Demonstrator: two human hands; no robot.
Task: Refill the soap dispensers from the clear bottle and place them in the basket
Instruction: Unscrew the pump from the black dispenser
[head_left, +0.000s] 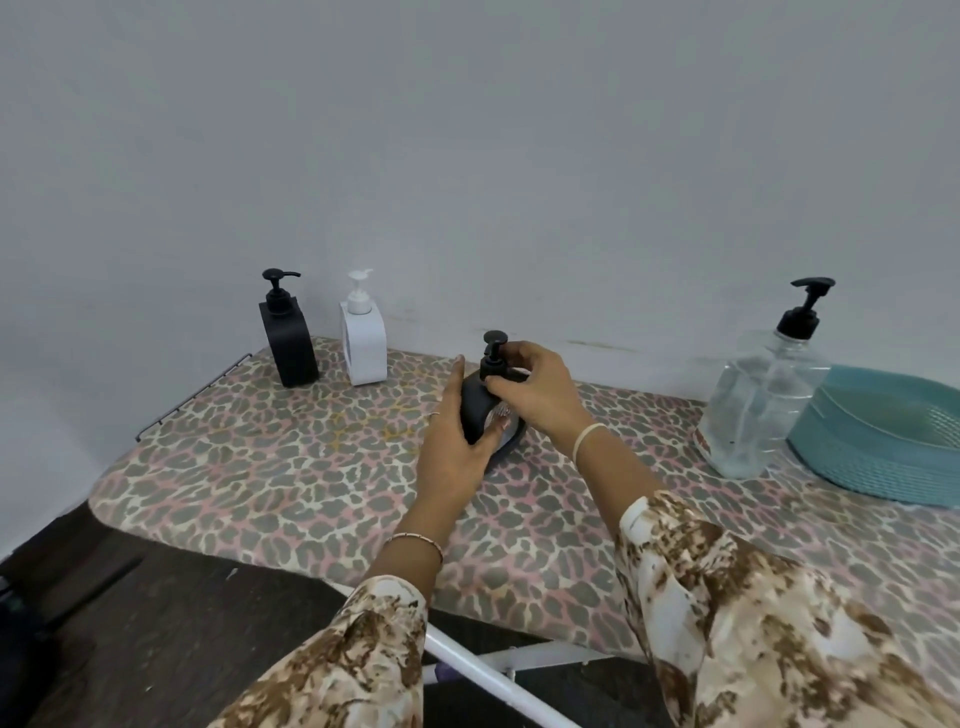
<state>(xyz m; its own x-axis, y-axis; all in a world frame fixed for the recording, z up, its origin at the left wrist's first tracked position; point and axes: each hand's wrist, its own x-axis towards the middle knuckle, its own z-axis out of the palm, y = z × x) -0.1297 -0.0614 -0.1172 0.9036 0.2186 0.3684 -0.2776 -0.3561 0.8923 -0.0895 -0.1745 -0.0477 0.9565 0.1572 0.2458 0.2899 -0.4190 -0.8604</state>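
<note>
A dark soap dispenser (475, 402) with a black pump stands mid-table. My left hand (457, 441) wraps its body from the left. My right hand (535, 389) grips the black pump collar (493, 364) at its top. A black square dispenser (288, 343) and a white dispenser (363, 345) stand upright at the back left by the wall. The clear bottle (758, 405) with a black pump stands at the right, partly filled with clear liquid. Touching its right side is the teal basket (883, 452), which looks empty.
The table (260, 467) wears a leopard-print cover and ends at a wire edge on the left. A plain wall rises right behind it. Dark floor and a white metal frame (483, 670) lie below the front edge.
</note>
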